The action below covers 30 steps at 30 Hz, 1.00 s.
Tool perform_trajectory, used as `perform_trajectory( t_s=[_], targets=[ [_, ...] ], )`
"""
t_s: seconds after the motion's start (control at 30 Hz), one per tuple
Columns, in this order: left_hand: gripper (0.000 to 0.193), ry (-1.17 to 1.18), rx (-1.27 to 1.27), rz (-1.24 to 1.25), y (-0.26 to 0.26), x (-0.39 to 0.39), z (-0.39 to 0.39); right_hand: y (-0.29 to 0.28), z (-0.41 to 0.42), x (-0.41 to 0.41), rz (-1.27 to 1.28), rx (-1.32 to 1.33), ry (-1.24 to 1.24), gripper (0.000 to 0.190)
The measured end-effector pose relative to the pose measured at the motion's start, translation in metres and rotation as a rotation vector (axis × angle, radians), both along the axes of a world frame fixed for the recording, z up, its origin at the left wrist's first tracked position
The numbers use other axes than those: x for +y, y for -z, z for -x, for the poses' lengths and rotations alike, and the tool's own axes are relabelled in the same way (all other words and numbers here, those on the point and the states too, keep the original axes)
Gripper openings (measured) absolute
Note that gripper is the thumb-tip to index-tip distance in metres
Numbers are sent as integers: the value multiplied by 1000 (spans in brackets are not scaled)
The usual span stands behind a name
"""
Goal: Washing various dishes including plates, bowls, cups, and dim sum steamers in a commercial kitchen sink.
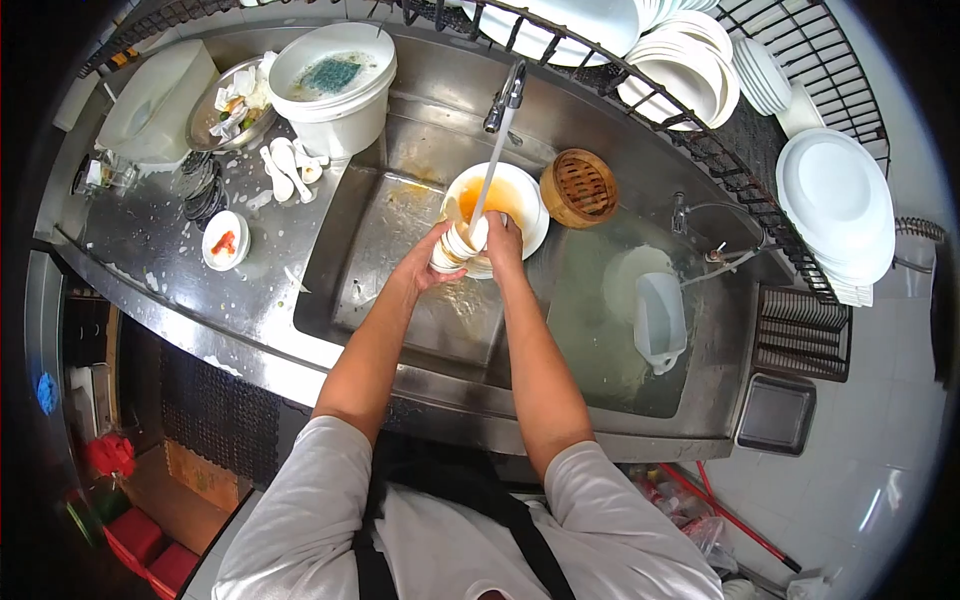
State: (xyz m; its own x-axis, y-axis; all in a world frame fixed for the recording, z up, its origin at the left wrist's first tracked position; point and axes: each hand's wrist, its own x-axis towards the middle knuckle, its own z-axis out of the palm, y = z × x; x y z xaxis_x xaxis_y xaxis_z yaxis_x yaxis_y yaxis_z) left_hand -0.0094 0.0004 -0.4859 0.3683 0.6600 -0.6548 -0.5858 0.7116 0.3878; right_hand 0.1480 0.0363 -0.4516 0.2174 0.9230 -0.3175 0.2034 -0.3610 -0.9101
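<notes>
Water runs from the metal faucet [513, 88] over the left sink basin. Under the stream, my left hand [425, 262] grips a stack of small white cups or bowls [453, 249] from the left. My right hand [502, 241] holds the upper right side of the same stack; its fingers are partly hidden. Just beyond the hands, a white plate [534, 217] and a white bowl with orange liquid [495, 187] sit in the basin. A round bamboo steamer [581, 189] leans right of them.
Left counter: white bucket [337, 112] with a green scouring pad, metal bowl of scraps [196, 124], white spoons [283, 169], small bowl with red residue [225, 251]. The right basin holds water and a plastic jug [660, 319]. A black wire rack [720, 161] of dishes overhangs the back.
</notes>
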Motion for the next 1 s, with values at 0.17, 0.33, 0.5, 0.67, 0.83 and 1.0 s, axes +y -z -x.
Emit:
perform_trajectory(
  t_s=[0.17, 0.33, 0.5, 0.67, 0.83, 1.0],
  targets=[
    [52, 1, -16, 10, 0, 11, 0, -7, 0, 8, 127, 165, 92, 50],
    [54, 86, -23, 9, -9, 22, -8, -24, -2, 8, -11, -167, 36, 63],
    [56, 143, 133, -64, -15, 26, -14, -39, -12, 6, -7, -481, -405, 73],
    [53, 89, 30, -16, -15, 24, -5, -27, -14, 13, 91, 71, -113, 83],
    [51, 47, 38, 26, -14, 22, -1, -12, -7, 10, 132, 126, -5, 88],
    [52, 59, 112, 19, -15, 21, -7, -29, 1, 0, 4, -359, -370, 72]
  ],
)
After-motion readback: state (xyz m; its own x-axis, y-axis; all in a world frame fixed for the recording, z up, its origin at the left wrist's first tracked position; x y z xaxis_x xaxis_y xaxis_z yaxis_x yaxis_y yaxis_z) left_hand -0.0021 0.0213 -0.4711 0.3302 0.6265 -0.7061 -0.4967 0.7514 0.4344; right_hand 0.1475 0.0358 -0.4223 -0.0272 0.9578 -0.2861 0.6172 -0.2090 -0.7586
